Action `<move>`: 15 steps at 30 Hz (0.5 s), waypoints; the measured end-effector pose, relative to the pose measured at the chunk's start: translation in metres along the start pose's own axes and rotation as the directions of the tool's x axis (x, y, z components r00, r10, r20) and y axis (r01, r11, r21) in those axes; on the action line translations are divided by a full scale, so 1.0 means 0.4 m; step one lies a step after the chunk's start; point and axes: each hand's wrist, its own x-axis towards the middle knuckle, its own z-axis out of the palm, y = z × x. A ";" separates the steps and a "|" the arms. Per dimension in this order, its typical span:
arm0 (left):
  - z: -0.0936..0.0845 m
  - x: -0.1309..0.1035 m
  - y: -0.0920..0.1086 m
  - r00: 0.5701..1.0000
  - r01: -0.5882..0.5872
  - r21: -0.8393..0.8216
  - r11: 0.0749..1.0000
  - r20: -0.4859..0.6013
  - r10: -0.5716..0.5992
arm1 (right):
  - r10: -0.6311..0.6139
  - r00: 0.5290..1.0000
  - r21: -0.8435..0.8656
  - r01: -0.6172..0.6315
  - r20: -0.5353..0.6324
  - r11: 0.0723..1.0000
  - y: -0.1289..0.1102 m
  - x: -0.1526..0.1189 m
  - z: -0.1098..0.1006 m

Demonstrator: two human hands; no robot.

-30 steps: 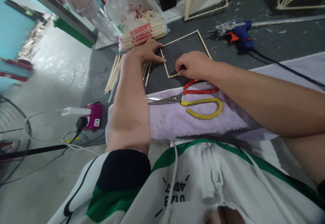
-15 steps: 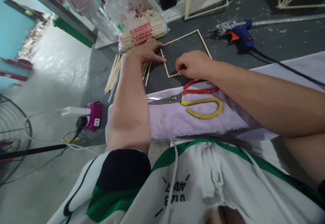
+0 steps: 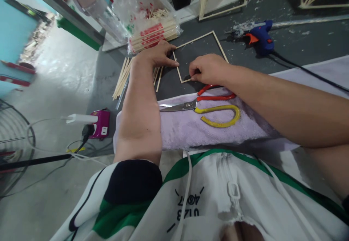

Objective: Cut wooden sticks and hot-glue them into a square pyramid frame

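Note:
A four-sided frame of thin wooden sticks (image 3: 220,46) lies flat on the dark tabletop. At its left side, my left hand (image 3: 156,54) rests with thumb and index finger stretched apart, their tips touching the frame. My right hand (image 3: 208,68) is closed at the near side, pinching the near stick close to the corner; its curled fingers hide part of that stick. Just below my right hand, scissors (image 3: 191,105) with red and yellow handles lie on a lilac towel (image 3: 180,131). Loose sticks (image 3: 121,79) lie on both sides of my left forearm.
A blue glue gun (image 3: 261,39) with an orange trigger lies at the right, its cord running over the towel. Behind my left hand are a plastic bag of sticks (image 3: 152,35) and a bottle (image 3: 95,8). Stick structures (image 3: 223,13) stand at the back. A magenta power adapter (image 3: 100,124) sits left.

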 end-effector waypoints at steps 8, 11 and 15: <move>-0.008 -0.013 0.026 1.000 0.020 0.060 0.998 -0.008 -0.019 | -0.033 0.999 -0.014 0.034 0.004 0.999 -0.026 -0.009 -0.002; -0.010 -0.014 0.034 0.999 0.033 0.075 0.997 0.002 -0.033 | -0.057 0.998 0.004 0.057 0.012 0.998 -0.026 -0.008 0.002; -0.011 -0.015 0.041 0.998 0.044 0.084 0.995 0.042 -0.048 | -0.093 0.995 0.006 0.093 0.028 0.996 -0.020 -0.006 0.006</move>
